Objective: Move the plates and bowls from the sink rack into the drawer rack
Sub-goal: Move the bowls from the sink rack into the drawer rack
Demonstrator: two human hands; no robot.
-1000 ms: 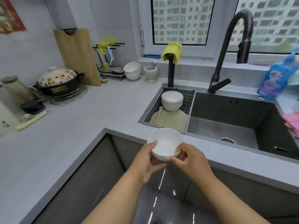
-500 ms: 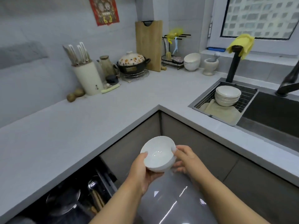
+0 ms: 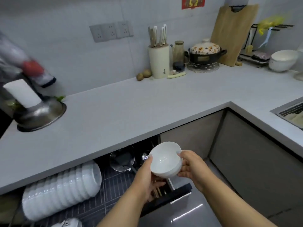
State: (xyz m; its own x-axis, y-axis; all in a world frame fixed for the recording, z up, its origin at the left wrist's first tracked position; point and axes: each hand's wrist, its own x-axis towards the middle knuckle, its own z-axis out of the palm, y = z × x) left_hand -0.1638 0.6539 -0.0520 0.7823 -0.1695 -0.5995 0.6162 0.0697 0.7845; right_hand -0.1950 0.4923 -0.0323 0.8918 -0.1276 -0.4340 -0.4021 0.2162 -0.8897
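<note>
Kitchen corner, grey desk (image 3: 131, 115) over open drawer rack (image 3: 114, 185). Left hand (image 3: 147, 174) and right hand (image 3: 190, 167) both grasping white bowl (image 3: 165, 159) above rack. Risk: chipping against stacked bowls (image 3: 60, 189) if lowered fast.

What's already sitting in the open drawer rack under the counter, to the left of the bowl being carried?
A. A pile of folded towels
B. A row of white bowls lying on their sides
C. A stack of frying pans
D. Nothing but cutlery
B: a long row of nested white bowls lies on its side in the drawer rack, left of the bowl held between the left hand and right hand.
</note>
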